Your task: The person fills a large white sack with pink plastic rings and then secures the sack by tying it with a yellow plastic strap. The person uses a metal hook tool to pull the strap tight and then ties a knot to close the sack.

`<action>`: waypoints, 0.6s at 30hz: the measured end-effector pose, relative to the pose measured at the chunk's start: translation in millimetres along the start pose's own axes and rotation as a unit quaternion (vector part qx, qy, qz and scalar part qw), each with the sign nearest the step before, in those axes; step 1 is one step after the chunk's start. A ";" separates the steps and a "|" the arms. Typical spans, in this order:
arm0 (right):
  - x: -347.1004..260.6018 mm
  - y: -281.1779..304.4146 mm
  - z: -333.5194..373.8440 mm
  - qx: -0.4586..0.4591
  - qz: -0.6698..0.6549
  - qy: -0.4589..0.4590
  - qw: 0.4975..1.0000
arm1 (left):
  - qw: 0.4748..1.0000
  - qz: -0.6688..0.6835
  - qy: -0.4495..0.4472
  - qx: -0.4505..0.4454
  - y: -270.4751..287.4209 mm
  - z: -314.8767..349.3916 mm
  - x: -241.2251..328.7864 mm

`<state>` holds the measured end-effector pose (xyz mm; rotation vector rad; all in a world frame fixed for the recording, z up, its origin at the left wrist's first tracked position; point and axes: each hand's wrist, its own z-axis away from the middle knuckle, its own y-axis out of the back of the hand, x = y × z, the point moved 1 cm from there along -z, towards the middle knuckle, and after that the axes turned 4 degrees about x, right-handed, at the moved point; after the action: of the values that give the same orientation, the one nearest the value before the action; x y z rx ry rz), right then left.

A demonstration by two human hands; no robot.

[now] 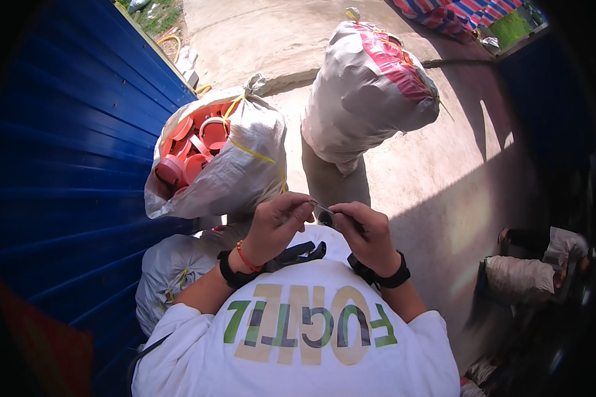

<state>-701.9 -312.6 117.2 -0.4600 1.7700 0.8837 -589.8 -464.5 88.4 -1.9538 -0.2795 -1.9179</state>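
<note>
In front of my chest, my left hand point(277, 223) and my right hand point(369, 233) are close together, each with its fingers pinched. A thin, silvery, needle-like piece point(322, 208) spans the small gap between the fingertips. Its ends are hidden in the two pinches. Just beyond my left hand stands a white woven sack point(253, 149), laced part of the way with yellow string. Through its gaping side show several red-orange round plastic parts point(213, 134). My hands are apart from this sack's opening.
Ahead, a full white sack point(351, 86) with a pink-red panel stands on the concrete floor point(460, 192). Another white sack point(162, 264) rests by my left arm. A blue corrugated metal wall point(79, 145) runs along the left. More sacks point(520, 274) lie in shade at right.
</note>
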 end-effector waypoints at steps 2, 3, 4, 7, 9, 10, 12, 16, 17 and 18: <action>0.9 -2.7 -3.2 -0.007 -0.003 0.006 1.000 | 1.000 0.005 -0.002 0.008 2.0 0.9 -2.9; 1.1 -3.3 -4.5 -0.013 -0.001 0.002 1.000 | 1.000 0.007 -0.003 0.012 3.0 1.1 -3.8; 1.2 -4.0 -5.8 -0.020 0.000 -0.002 1.000 | 1.000 0.015 -0.001 0.018 4.0 1.1 -3.8; 1.9 -8.6 -7.9 -0.048 -0.009 -0.029 0.998 | 0.999 0.042 0.005 0.028 6.6 1.1 -0.9; 3.5 -15.2 -9.2 -0.057 -0.012 -0.033 0.998 | 0.998 0.062 0.010 0.028 9.3 0.9 3.4; 5.0 -20.4 -10.3 -0.055 -0.009 -0.026 0.998 | 0.998 0.048 0.019 0.019 12.2 0.3 2.7; 3.8 -28.5 -17.0 -0.056 0.022 -0.008 0.998 | 0.999 0.015 0.034 0.010 22.9 -0.3 -0.5; 14.9 -20.5 -34.9 -0.004 0.028 -0.091 0.995 | 0.960 0.196 0.118 0.159 71.4 1.1 -1.6; 20.3 -24.2 -39.3 0.001 -0.010 -0.095 0.995 | 0.937 0.272 0.106 0.189 82.6 1.2 0.3; 22.7 -29.3 -43.4 0.006 -0.047 -0.102 0.994 | 0.928 0.304 0.116 0.181 88.9 1.5 -0.5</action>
<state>-718.2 -362.0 93.6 -0.4264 1.5547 0.8235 -552.6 -544.3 76.1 -1.3455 0.0428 -1.5286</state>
